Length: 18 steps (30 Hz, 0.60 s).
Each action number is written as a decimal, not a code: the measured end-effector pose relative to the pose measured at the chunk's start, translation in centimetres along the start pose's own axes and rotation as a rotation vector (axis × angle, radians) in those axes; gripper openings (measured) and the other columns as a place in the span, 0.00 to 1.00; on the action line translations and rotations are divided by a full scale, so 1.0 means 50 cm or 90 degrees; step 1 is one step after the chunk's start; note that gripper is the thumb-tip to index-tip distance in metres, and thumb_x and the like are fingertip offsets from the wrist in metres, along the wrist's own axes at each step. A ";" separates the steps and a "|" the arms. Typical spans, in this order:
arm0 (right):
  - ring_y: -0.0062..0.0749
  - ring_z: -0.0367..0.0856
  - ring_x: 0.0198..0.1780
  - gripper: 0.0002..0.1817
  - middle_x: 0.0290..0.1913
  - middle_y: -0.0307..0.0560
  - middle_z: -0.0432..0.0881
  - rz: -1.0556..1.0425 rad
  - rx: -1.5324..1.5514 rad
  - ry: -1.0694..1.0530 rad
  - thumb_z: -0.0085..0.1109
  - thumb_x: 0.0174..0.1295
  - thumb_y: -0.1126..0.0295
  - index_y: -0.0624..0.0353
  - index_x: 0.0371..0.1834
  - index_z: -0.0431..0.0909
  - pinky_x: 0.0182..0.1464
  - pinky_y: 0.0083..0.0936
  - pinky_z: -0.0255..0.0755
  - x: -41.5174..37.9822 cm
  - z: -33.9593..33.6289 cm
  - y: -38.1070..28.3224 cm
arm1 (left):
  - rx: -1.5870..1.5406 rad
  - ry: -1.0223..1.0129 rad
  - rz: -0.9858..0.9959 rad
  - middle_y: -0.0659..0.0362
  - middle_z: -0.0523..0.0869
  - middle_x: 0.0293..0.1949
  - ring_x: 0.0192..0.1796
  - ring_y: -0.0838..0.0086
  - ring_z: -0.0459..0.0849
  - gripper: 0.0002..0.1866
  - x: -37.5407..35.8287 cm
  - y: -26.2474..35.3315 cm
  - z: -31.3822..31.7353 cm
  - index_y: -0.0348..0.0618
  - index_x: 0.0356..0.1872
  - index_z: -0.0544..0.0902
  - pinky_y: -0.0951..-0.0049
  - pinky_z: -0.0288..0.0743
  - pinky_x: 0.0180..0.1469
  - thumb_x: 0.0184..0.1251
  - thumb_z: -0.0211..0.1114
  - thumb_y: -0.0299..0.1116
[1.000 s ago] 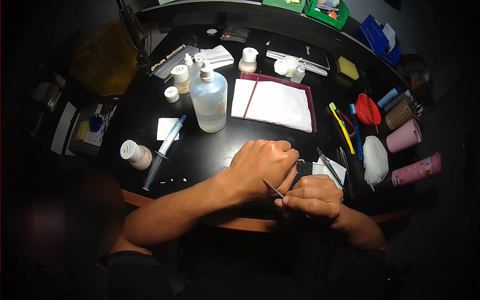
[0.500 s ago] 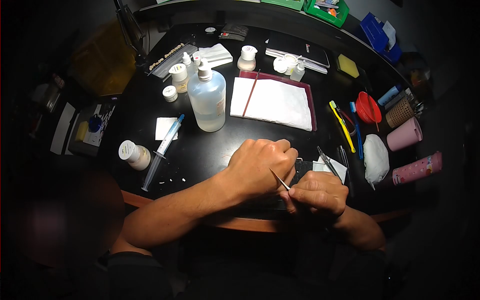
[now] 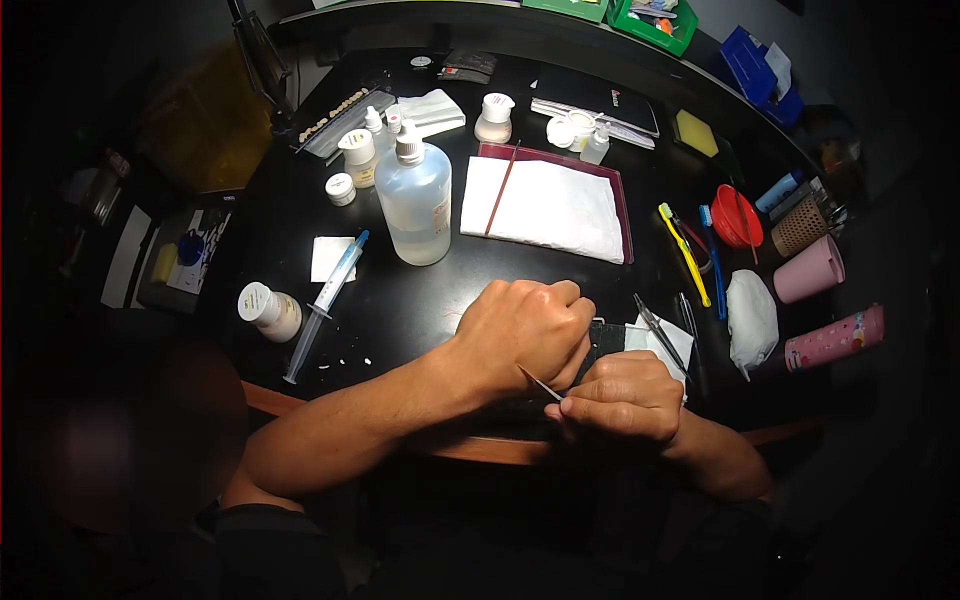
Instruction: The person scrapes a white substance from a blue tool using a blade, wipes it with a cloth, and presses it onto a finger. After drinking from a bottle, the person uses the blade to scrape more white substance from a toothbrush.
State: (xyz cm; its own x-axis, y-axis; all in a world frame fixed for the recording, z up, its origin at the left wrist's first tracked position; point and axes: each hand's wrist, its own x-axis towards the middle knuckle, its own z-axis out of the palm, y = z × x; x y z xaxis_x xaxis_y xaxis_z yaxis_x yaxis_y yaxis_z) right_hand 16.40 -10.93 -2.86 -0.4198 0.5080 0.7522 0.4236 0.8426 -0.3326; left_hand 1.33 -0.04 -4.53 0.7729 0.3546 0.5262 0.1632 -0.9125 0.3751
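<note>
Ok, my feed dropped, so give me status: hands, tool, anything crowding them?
Left hand fisted on the black table, contents hidden. Right hand pinches a thin metal pick, tip toward the left fist. Tweezers and white pad lie just beyond.

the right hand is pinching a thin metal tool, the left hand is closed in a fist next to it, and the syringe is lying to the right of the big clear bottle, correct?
Not quite. The head view shows the syringe lying to the left of the big clear bottle, not the right. The rest holds: the right hand pinches a thin metal tool, and the left hand is closed beside it.

Thin metal pick (image 3: 540, 384), tilted, tip toward upper left.
</note>
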 end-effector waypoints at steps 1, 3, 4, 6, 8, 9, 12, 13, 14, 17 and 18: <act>0.27 0.84 0.25 0.11 0.28 0.44 0.87 -0.004 0.002 0.002 0.76 0.56 0.75 0.65 0.41 0.87 0.24 0.21 0.73 -0.001 0.001 0.000 | -0.001 0.003 -0.001 0.55 0.84 0.26 0.26 0.56 0.87 0.07 -0.001 0.000 0.001 0.40 0.36 0.88 0.58 0.80 0.25 0.60 0.69 0.31; 0.27 0.84 0.25 0.11 0.28 0.44 0.87 -0.012 0.006 0.007 0.76 0.56 0.75 0.65 0.42 0.87 0.24 0.21 0.74 -0.001 0.003 0.002 | -0.005 0.006 -0.004 0.55 0.84 0.27 0.27 0.56 0.87 0.07 -0.001 0.001 0.002 0.40 0.37 0.88 0.57 0.80 0.26 0.60 0.69 0.31; 0.27 0.84 0.25 0.12 0.28 0.45 0.87 -0.015 0.005 0.005 0.76 0.56 0.75 0.65 0.42 0.87 0.25 0.21 0.74 -0.001 0.003 0.001 | -0.007 0.008 -0.004 0.55 0.85 0.27 0.27 0.56 0.87 0.07 0.000 0.001 0.001 0.40 0.37 0.88 0.57 0.80 0.26 0.60 0.69 0.31; 0.28 0.84 0.25 0.12 0.28 0.45 0.87 -0.023 0.004 0.002 0.77 0.56 0.75 0.65 0.42 0.86 0.25 0.21 0.74 0.002 0.000 0.001 | -0.012 0.005 -0.006 0.55 0.85 0.27 0.27 0.56 0.87 0.07 0.001 0.001 -0.002 0.40 0.37 0.88 0.57 0.80 0.26 0.61 0.69 0.31; 0.29 0.84 0.24 0.13 0.27 0.46 0.86 -0.013 0.003 0.012 0.79 0.55 0.77 0.65 0.41 0.85 0.24 0.22 0.73 0.006 -0.009 0.000 | -0.019 -0.005 -0.009 0.54 0.85 0.27 0.28 0.55 0.88 0.07 0.000 0.001 -0.003 0.39 0.37 0.88 0.57 0.81 0.27 0.61 0.69 0.31; 0.29 0.83 0.23 0.13 0.26 0.46 0.86 -0.006 0.002 0.018 0.79 0.55 0.78 0.65 0.41 0.84 0.23 0.22 0.73 0.007 -0.012 0.000 | -0.021 -0.010 -0.009 0.54 0.85 0.28 0.28 0.55 0.88 0.08 0.001 0.002 -0.004 0.39 0.38 0.88 0.57 0.81 0.28 0.61 0.69 0.31; 0.30 0.82 0.22 0.14 0.24 0.45 0.84 0.035 -0.074 0.125 0.79 0.54 0.82 0.65 0.41 0.83 0.21 0.22 0.72 0.004 0.004 -0.006 | -0.033 -0.023 -0.015 0.54 0.86 0.29 0.30 0.54 0.88 0.08 0.001 0.003 -0.009 0.38 0.38 0.88 0.56 0.82 0.30 0.62 0.69 0.31; 0.30 0.82 0.22 0.14 0.23 0.45 0.84 0.034 -0.075 0.118 0.79 0.54 0.83 0.65 0.41 0.83 0.21 0.22 0.72 0.002 0.003 -0.004 | -0.040 -0.024 -0.019 0.53 0.86 0.29 0.30 0.54 0.88 0.08 0.001 0.003 -0.009 0.38 0.38 0.88 0.56 0.82 0.31 0.62 0.69 0.31; 0.30 0.82 0.21 0.15 0.23 0.45 0.83 0.034 -0.076 0.111 0.78 0.53 0.84 0.65 0.41 0.83 0.20 0.23 0.71 0.001 0.002 -0.001 | -0.046 -0.026 -0.024 0.53 0.87 0.29 0.31 0.54 0.89 0.08 0.002 0.003 -0.011 0.38 0.38 0.88 0.56 0.82 0.31 0.62 0.69 0.31; 0.29 0.82 0.21 0.13 0.23 0.45 0.84 0.032 -0.051 0.084 0.79 0.55 0.81 0.64 0.41 0.84 0.21 0.23 0.71 -0.005 0.002 0.000 | -0.071 -0.051 -0.033 0.53 0.87 0.30 0.31 0.53 0.89 0.08 0.002 0.003 -0.015 0.38 0.39 0.89 0.56 0.82 0.32 0.63 0.69 0.31; 0.29 0.82 0.22 0.13 0.24 0.45 0.84 0.028 -0.038 0.067 0.79 0.55 0.80 0.64 0.41 0.84 0.21 0.23 0.71 -0.002 -0.002 -0.001 | -0.077 -0.042 -0.035 0.52 0.87 0.30 0.31 0.53 0.88 0.08 0.002 0.004 -0.014 0.37 0.39 0.89 0.56 0.82 0.32 0.63 0.68 0.31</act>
State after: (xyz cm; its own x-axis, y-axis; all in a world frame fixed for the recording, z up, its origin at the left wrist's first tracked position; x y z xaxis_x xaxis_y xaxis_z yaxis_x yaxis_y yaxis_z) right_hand 16.47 -11.05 -2.85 -0.3147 0.5206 0.7937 0.4887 0.8057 -0.3347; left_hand 1.00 -0.04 -3.89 0.8045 0.3853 0.4520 0.1343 -0.8593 0.4935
